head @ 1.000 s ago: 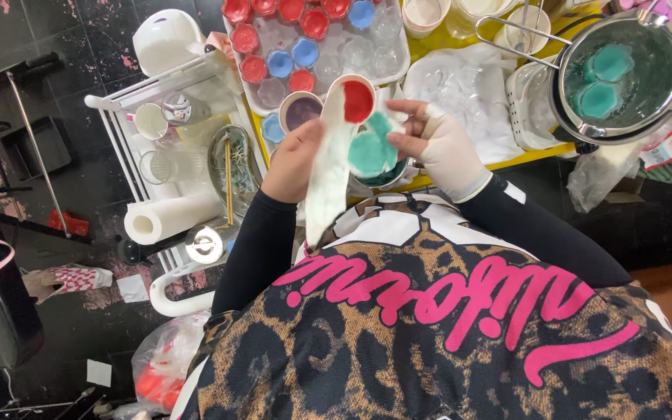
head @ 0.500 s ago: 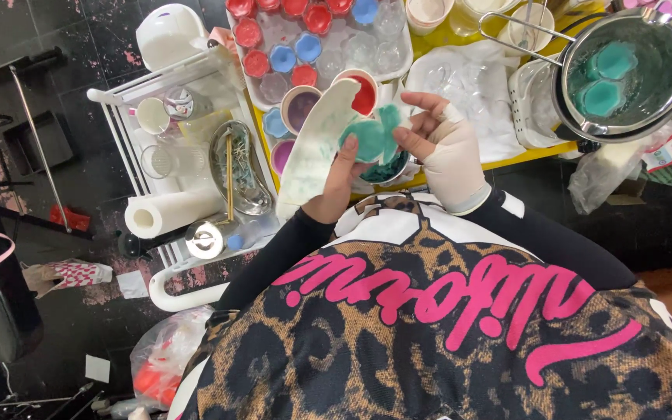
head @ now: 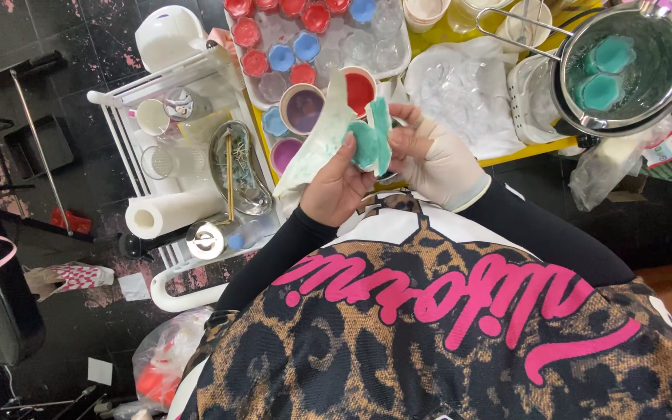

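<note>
My left hand is bare and grips a white cloth smeared with teal, its thumb pressing the cloth against a soft teal piece. My right hand, in a white glove, pinches the other side of the teal piece, which stands on edge between both hands. The hands are close together, above the front edge of a yellow table. Just behind them stand a cup of red stuff and a cup of purple stuff.
A tray of several small red, blue and clear cups sits at the back. A metal pot with two teal pieces stands at the right. A white cart at the left carries a paper roll and a metal dish.
My left hand has swung from the cloth's left side to under the teal piece. The cloth is now folded against the piece, which has turned on edge. The hands have come closer.
</note>
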